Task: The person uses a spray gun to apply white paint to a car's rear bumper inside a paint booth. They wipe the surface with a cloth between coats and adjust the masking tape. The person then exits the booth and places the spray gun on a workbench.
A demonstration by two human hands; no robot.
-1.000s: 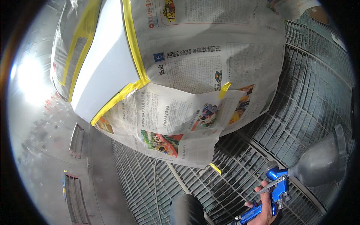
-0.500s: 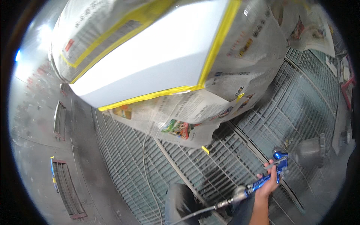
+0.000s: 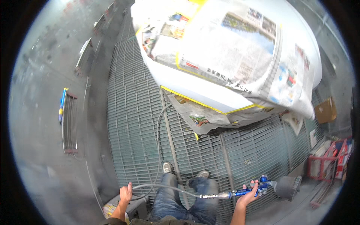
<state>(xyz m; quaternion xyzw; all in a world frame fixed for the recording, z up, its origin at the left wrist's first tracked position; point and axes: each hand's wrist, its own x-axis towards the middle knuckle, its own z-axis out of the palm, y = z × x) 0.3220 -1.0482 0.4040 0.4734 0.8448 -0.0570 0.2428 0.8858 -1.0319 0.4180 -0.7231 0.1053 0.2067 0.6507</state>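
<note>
My right hand [image 3: 248, 194] is closed around the handle of a blue spray gun [image 3: 264, 184], held out at the lower right with a grey cup [image 3: 288, 187] at its far end. A silver coupling joins the handle to a grey air hose [image 3: 165, 186]. That hose runs across in front of my legs to my left hand [image 3: 126, 194], whose curled fingers appear to grip it, thumb up. From there it loops back and trails along the floor. Ahead stands a white car body panel [image 3: 198, 88], edged with yellow tape and largely covered in newspaper [image 3: 240, 48].
Metal floor grating [image 3: 131, 112] lies underfoot. Slatted vents [image 3: 69, 123] line the grey wall at left, one with a blue and yellow strip. At right are a cardboard box [image 3: 325, 111] and a red rack [image 3: 322, 168]. A whitish bag [image 3: 110, 210] sits below my left hand.
My view has swung, showing more of the newspaper-covered car and my legs. My left hand has come into view at the hose. The spray gun stays in my right hand, now lower in the picture.
</note>
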